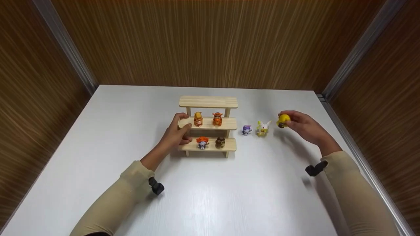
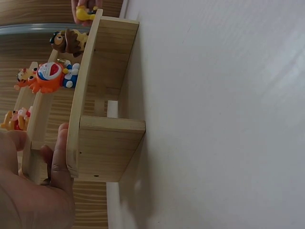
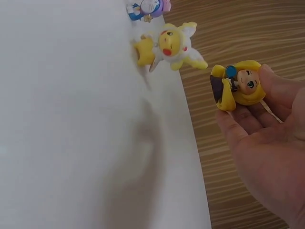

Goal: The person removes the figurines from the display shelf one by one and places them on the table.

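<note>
At the middle tier's left end, my left hand (image 1: 175, 132) grips a three-tier wooden display shelf (image 1: 208, 101). Its thumb lies along that tier, and other fingertips reach the lower tier's end. Between thumb and fingers, my right hand (image 1: 303, 127) pinches a yellow-haired figurine (image 3: 245, 86), held up off the table at the shelf's right. In the right wrist view the figurine's face shows, with one eye closed. Nearest to it stands a white-and-yellow figurine with long ears (image 1: 262, 128), and beside that a small purple-hatted figurine (image 1: 246, 130).
The middle tier bears a yellow-orange bear figurine (image 1: 198, 119) and an orange tiger figurine (image 1: 217, 119). On the lower tier stand an orange-hooded figurine (image 1: 202, 142) and a brown-maned figurine (image 1: 220, 142). Wood-grain walls (image 1: 210, 42) enclose the white table (image 1: 210, 193) at the back and sides.
</note>
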Motion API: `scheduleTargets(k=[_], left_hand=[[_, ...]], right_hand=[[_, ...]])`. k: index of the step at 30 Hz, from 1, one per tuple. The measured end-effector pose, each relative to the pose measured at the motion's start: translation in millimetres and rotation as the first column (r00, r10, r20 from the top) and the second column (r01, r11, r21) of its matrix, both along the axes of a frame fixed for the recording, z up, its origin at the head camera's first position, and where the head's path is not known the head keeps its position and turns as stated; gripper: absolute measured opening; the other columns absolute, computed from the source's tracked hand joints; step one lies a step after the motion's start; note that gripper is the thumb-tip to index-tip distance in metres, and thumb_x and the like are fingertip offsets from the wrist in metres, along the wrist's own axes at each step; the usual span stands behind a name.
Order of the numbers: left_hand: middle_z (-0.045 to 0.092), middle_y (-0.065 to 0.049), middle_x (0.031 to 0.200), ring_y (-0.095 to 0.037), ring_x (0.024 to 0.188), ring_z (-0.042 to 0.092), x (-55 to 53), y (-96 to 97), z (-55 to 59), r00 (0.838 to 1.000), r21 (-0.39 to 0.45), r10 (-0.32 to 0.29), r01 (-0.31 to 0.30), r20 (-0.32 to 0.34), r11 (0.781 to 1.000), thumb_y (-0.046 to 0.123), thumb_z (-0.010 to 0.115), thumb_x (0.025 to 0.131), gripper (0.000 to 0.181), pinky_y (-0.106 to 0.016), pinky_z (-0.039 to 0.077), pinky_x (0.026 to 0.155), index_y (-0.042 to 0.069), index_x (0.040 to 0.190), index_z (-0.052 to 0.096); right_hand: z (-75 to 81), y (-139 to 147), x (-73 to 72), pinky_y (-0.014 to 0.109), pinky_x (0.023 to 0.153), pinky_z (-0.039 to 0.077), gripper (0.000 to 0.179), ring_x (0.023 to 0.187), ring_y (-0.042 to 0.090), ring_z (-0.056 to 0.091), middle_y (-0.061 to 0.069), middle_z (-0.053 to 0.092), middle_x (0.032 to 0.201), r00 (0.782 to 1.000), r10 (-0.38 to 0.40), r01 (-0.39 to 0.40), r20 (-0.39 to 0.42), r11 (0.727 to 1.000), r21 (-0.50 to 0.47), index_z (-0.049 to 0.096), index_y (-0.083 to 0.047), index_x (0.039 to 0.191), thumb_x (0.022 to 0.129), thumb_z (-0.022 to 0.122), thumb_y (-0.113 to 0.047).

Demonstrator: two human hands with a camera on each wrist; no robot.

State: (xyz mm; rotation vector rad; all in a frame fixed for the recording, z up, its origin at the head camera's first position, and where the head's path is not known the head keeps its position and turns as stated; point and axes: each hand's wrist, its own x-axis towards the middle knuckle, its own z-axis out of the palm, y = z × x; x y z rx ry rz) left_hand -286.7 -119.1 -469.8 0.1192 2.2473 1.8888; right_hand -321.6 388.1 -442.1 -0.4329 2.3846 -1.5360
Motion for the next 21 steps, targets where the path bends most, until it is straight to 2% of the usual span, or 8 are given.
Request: scheduleTargets(k=[7,13,21], left_hand=[[0.057,-0.012,0.081,-0.02,0.072,0.068,2.5,0.5,1.5,0.999,-0.03,0.02,-0.021,-0.033,0.999,0.037,0.057,0.108,0.044,-0.025,0.058,0.061,0.027,0.146,0.039],[0.057,-0.011,0.08,-0.018,0.07,0.068,2.0,1.6,1.2,0.999,-0.032,0.027,-0.028,-0.027,0.999,0.035,0.056,0.108,0.042,-0.025,0.059,0.06,0.027,0.145,0.04],[0.058,-0.01,0.08,-0.018,0.072,0.069,2.0,2.3,1.2,1.0,-0.036,0.022,-0.023,-0.018,0.999,0.034,0.057,0.108,0.043,-0.025,0.059,0.061,0.026,0.146,0.039]], right_hand=[[-9.4,3,-0.1,0.013,0.103,0.043,0.049,0.133,0.024,0.05,0.015,0.044,0.157,0.999,-0.014,0.013,0.029,0.999,0.051,0.045,-0.013,0.154,0.109,0.055,-0.03],[-20.2,3,-1.4,0.013,0.102,0.043,0.049,0.134,0.026,0.047,0.013,0.041,0.159,0.996,-0.009,0.004,0.083,0.998,0.06,0.043,-0.013,0.154,0.109,0.055,-0.027],[-32.0,3,-6.2,0.018,0.105,0.045,0.05,0.133,0.025,0.046,0.016,0.038,0.158,0.984,-0.003,0.009,0.178,0.999,-0.033,0.039,-0.008,0.156,0.109,0.054,-0.016]])
